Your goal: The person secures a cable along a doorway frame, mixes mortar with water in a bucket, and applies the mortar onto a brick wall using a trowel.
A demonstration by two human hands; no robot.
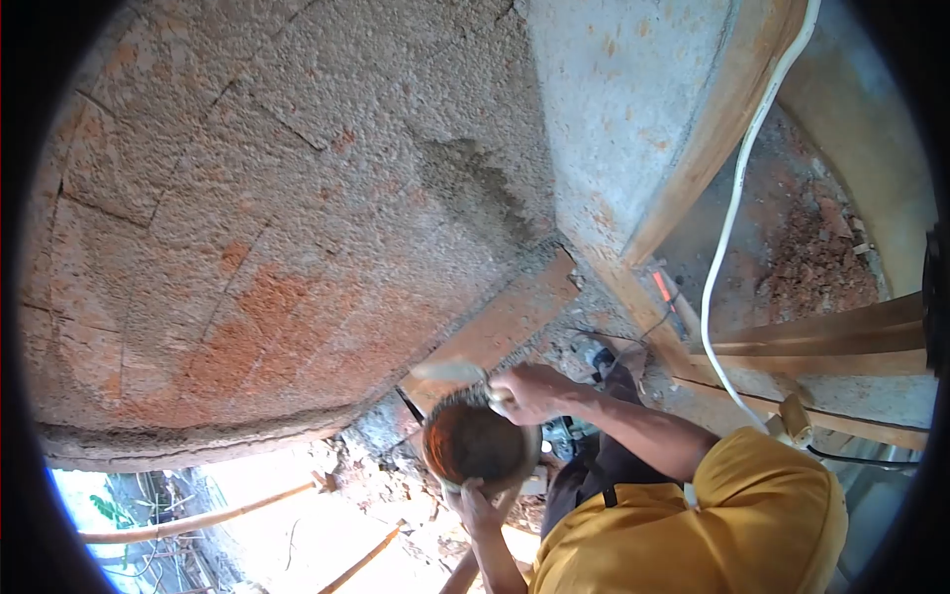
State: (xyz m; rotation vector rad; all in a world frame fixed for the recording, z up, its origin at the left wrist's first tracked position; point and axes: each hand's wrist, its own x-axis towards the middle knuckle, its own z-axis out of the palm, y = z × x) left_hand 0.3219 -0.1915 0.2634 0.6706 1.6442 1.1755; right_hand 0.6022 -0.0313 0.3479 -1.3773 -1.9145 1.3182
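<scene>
My right hand [529,393] is closed around the handle of a trowel [450,371], whose blade points left over the far rim of a bucket [530,457]. My left hand [478,510] grips the near rim of this bucket, fingers wrapped over the edge. Inside the bucket is greyish-brown mortar [485,450], with an orange-stained inner wall on the left. Ahead stands a rough plastered wall [327,158] bearing a darker, wet-looking patch [480,193] near the corner.
A wooden board [500,327] lies along the wall's base. A white cable [734,198] hangs on the right, by timber beams [693,139] and a rubble heap [816,247]. Wooden poles [198,525] cross the bright opening at lower left. My shoe [592,351] stands beyond the bucket.
</scene>
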